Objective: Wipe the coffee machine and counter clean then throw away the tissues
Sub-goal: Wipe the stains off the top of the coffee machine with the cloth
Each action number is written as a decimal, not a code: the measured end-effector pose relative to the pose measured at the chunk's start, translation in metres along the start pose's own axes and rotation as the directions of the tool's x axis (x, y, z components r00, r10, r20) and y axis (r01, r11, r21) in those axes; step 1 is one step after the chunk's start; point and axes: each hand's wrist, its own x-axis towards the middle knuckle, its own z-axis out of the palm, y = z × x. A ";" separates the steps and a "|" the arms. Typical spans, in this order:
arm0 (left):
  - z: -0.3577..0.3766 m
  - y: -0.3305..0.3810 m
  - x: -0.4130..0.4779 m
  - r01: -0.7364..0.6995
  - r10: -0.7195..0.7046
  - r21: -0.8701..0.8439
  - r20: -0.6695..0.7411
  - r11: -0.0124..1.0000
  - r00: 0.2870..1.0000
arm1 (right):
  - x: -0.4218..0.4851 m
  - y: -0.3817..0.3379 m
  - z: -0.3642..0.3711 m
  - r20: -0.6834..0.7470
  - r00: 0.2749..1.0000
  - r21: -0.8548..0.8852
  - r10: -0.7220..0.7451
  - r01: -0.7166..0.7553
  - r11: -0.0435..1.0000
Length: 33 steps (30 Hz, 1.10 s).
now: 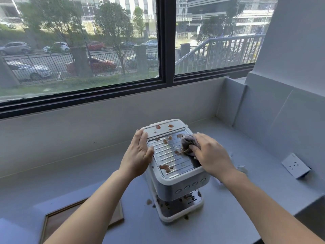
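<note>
Item: coffee machine [177,180], middle of desk [228,217], top spotted brown. Left hand [139,152]: fingers straight, flat against its left edge, likely steadying it. Right hand [211,154]: fingers clenched round soiled tissue [187,143], pressing it onto ribbed top tray [168,155].

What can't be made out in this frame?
Head view:
- tissue: mostly covered by right hand.
- white scraps on counter: partly behind right forearm.
- wooden tray: cut by bottom edge, crossed by left forearm.
- coffee machine button markings: too small.
</note>
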 end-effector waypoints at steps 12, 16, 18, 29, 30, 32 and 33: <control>-0.030 0.040 -0.059 -0.147 0.131 0.015 -0.546 0.989 0.828 | -0.023 -0.002 -0.009 -0.048 0.980 0.313 -0.191 0.196 0.929; 0.012 0.089 -0.094 -0.482 0.494 0.155 -0.468 0.862 0.733 | -0.020 -0.005 0.001 -0.046 0.977 0.231 -0.207 0.212 0.950; 0.033 0.096 -0.091 -0.508 0.561 0.241 -0.426 0.827 0.710 | -0.023 -0.006 0.004 -0.075 0.966 0.242 -0.249 0.260 0.935; 0.080 0.066 -0.090 -0.368 0.578 0.463 -0.483 0.806 0.658 | -0.018 0.018 0.010 -0.198 0.852 0.174 -0.485 0.518 0.838; 0.081 0.066 -0.090 -0.361 0.575 0.465 -0.489 0.808 0.657 | -0.017 0.019 0.010 -0.205 0.862 0.191 -0.463 0.499 0.845; 0.085 0.067 -0.091 -0.342 0.562 0.466 -0.503 0.816 0.657 | -0.019 0.018 0.010 -0.211 0.873 0.249 -0.439 0.483 0.840; 0.087 0.066 -0.091 -0.332 0.553 0.462 -0.509 0.822 0.659 | -0.021 0.016 0.010 -0.190 0.863 0.268 -0.468 0.504 0.821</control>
